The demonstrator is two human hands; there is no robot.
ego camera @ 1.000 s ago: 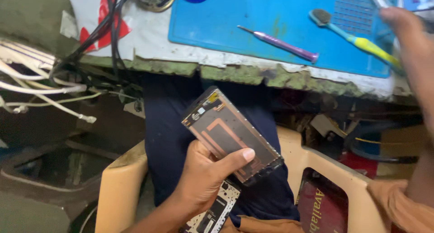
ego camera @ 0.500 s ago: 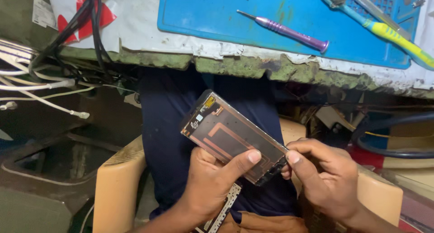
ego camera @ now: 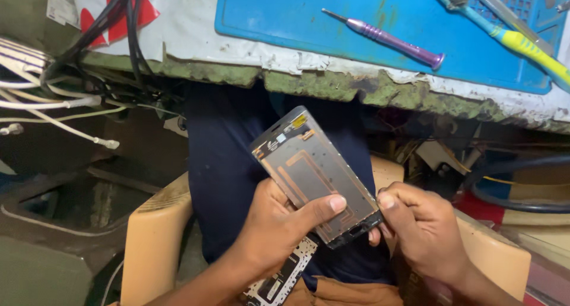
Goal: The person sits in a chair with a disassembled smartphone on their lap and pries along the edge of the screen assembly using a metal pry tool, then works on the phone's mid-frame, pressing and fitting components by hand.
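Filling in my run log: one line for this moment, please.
left hand: holds grey rectangular phone frame | right hand: fingertips at frame's lower corner | purple screwdriver: on blue mat

Both hands, the left hand (ego camera: 276, 232) in the lower middle of the frame and the right hand (ego camera: 418, 229) to its right, were bare, with no gloves, rings or watch showing, and the nails were cut short. The forearms at the bottom edge carried no sleeves. The lap in the centre of the frame was covered by dark navy trousers (ego camera: 228, 163), plain and unmarked.
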